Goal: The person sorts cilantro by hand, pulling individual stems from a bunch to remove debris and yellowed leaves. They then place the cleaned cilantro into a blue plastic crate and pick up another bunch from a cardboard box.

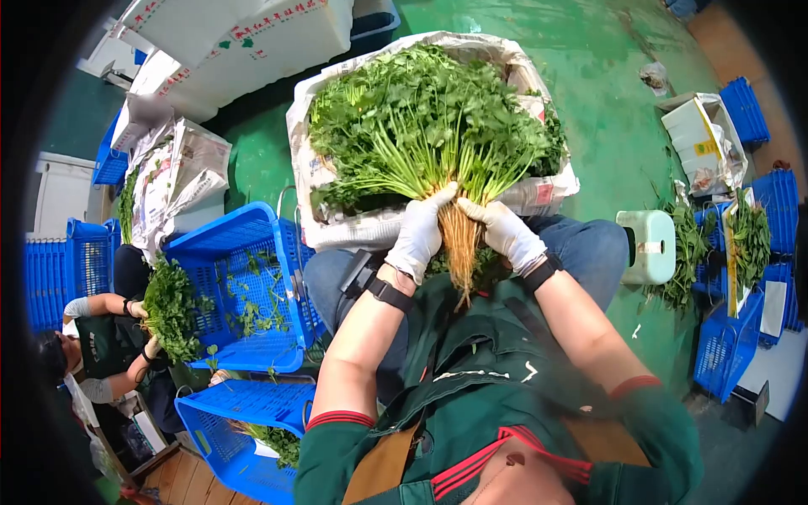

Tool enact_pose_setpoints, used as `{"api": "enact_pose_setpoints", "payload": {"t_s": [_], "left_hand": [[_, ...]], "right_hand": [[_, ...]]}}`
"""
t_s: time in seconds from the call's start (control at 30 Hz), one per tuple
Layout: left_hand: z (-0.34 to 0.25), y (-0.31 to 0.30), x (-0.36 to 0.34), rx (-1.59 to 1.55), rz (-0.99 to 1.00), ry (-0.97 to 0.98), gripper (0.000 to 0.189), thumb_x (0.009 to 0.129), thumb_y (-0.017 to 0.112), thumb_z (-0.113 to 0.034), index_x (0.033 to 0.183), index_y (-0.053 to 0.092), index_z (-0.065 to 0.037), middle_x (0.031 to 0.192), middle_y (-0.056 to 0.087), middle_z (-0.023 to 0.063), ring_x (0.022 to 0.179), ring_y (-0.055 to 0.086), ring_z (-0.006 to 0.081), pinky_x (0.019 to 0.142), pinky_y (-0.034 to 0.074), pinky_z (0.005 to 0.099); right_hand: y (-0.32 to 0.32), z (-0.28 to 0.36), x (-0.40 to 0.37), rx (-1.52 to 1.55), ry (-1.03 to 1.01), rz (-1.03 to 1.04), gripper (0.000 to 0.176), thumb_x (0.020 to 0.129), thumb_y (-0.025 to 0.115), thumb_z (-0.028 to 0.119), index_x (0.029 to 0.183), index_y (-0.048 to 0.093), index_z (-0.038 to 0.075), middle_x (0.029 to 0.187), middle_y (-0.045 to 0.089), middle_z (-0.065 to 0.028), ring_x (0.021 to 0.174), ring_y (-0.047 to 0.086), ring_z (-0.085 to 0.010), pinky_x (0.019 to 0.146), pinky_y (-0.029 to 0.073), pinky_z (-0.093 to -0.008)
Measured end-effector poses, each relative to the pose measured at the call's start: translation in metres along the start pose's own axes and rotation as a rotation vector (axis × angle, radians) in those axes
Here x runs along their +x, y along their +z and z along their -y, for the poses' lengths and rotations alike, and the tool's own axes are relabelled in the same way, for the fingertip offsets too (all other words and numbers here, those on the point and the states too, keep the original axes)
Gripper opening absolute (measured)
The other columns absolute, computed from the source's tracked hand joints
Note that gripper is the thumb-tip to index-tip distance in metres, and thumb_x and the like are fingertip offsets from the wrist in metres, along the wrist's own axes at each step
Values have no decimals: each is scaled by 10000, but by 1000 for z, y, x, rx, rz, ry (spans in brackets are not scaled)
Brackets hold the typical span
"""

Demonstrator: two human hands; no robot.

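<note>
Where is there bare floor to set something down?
The widest free patch is the green floor between the newspaper-lined box and the white foam box, beyond the stool. A narrower strip separates the lined box from the paper-draped box. It is crowded around the large blue crate and where left hand and right hand grip the leafy bunch.

glossy green floor, 2 o'clock | mint stool, 3 o'clock | wooden slats, 7 o'clock | white panel, 9 o'clock
</note>
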State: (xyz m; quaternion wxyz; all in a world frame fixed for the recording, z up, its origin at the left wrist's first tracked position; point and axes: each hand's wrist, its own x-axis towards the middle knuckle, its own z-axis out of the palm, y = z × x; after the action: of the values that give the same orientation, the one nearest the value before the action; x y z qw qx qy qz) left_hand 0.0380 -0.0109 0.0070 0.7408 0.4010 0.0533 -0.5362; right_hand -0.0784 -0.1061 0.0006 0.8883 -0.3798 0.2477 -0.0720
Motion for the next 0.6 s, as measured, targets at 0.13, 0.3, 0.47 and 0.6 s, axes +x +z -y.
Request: {"api": "enact_pose_setpoints", "payload": {"t_s": [0.13,0.3,0.47,0.6], "left_hand": [[8,-16,7,-117,44,-123,244,833,636,-86,1061,589,-14,988,637,87,871,621,215,788,505,347],[8,-13,8,-129,161,-212,269,855,622,-111,1094,565,-2,1000,630,99,872,622,211,776,526,347],[8,-15,13,-121,258,-379,258,860,604,-92,1091,558,13,1011,629,126,879,630,198,762,545,320],[0,-18,12,-116,291,-572,326,912,531,-218,1122,539,32,1099,592,191,956,603,340,854,490,479]], "right_hand": [[-6,-10,2,-189,-2,-181,440,817,696,278,1146,577,12,1032,639,-36,894,587,-134,781,458,-282],[-19,-11,10,-776,-123,-245,452,813,684,378,1044,626,-7,924,662,-71,804,577,-125,736,453,-290],[2,29,-22,-470,65,68,516,791,696,406,1118,600,19,1006,656,-53,939,578,-148,812,451,-288],[-34,23,-7,299,252,-75,331,868,616,356,985,608,46,930,647,-61,858,623,-174,747,510,-353]]}}
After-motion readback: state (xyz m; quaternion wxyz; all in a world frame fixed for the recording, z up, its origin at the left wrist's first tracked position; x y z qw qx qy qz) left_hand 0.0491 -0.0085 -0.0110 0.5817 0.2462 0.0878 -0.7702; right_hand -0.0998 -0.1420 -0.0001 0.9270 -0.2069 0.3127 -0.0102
